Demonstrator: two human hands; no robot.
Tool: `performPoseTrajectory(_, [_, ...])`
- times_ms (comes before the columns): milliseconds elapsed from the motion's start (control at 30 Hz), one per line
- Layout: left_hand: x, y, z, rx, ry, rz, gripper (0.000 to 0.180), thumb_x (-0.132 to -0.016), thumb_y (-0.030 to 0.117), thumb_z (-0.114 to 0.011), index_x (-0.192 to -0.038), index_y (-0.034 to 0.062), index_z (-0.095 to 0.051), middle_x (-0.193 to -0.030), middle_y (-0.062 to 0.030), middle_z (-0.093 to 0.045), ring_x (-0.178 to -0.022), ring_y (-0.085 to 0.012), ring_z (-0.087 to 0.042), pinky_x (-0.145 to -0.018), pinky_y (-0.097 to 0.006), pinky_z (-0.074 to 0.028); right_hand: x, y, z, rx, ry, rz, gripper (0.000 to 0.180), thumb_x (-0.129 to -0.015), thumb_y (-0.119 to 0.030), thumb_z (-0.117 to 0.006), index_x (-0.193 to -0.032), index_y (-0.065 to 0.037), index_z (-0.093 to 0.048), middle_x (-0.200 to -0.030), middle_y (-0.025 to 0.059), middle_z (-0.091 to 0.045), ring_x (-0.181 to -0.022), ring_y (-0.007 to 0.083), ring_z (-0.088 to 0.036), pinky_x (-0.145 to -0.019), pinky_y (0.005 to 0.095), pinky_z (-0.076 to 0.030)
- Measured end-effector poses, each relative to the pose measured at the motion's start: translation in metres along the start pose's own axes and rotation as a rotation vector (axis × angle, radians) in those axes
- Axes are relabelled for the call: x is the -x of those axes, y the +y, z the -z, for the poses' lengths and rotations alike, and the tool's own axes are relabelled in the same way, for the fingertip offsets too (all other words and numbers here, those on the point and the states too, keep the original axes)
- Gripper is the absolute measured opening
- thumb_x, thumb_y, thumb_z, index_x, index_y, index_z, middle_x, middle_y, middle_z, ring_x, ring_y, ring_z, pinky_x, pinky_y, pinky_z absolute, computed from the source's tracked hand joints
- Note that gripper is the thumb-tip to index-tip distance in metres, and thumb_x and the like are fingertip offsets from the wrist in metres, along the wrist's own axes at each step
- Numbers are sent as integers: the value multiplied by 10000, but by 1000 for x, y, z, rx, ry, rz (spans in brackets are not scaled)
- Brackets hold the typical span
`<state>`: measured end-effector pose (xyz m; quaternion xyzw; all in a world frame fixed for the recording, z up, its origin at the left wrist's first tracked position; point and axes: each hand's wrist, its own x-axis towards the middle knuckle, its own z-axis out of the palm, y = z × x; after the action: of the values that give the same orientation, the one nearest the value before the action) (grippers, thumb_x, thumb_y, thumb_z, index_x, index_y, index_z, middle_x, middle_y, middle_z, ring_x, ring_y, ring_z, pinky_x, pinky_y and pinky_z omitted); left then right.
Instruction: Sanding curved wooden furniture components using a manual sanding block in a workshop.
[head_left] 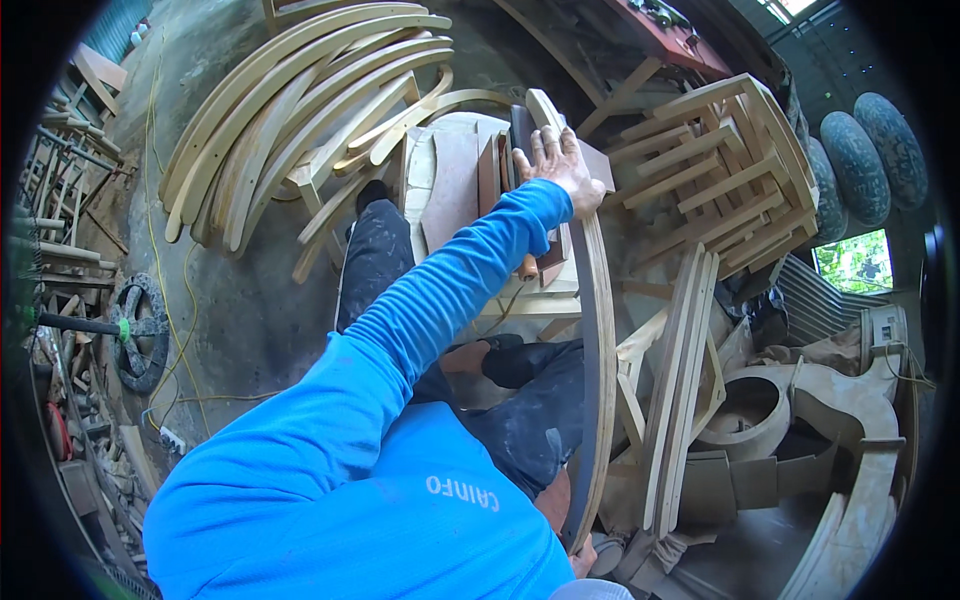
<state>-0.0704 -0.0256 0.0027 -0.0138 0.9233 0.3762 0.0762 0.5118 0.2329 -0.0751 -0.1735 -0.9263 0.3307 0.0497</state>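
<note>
A long, curved wooden piece (597, 340), pale with a greyish face, runs from the small bench in front of me back to my right side. My left hand (558, 170) lies across its far part, fingers spread and stretched over the wood. By the near end, low beside my body, my right hand (583, 556) holds the piece from below; most of that hand is hidden. Flat brown boards (490, 180) stand on the bench (420, 175), left of my left hand. A small wooden handle (528, 268) shows just below them.
Many curved slats (290, 110) are stacked at the far left. On the right stands a pile of wooden frames (720, 170), with straight strips (680, 390) leaning nearer. Grey rounded forms (855, 165) sit beyond. A yellow cord (190, 330) crosses the floor at left, near a wheel (140, 330).
</note>
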Motion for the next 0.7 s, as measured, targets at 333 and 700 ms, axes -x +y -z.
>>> performPoseTrajectory(333, [-35,-4,2,10,43,2,970,-871,391,-571,-1641,15,-117,-1706,-240,-86,-1597,-379,-47,-1271,-569,-9,-43,-39,-3,52,-96,-110,331,-834,-138,-819,-1095,-5,-666,-824,183,-717,-765,211,-723,-678,377,-544])
performPoseTrajectory(700, [-131,-37,9,-124,2,133,937,-929,486,-517,-1662,85,-92,-1724,-205,-65,-1603,-363,-17,-1262,-582,28,-122,-64,-28,-9,-153,-52,365,-850,-131,-783,-1177,-15,-670,-916,213,-712,-852,375,-741,-740,401,-564])
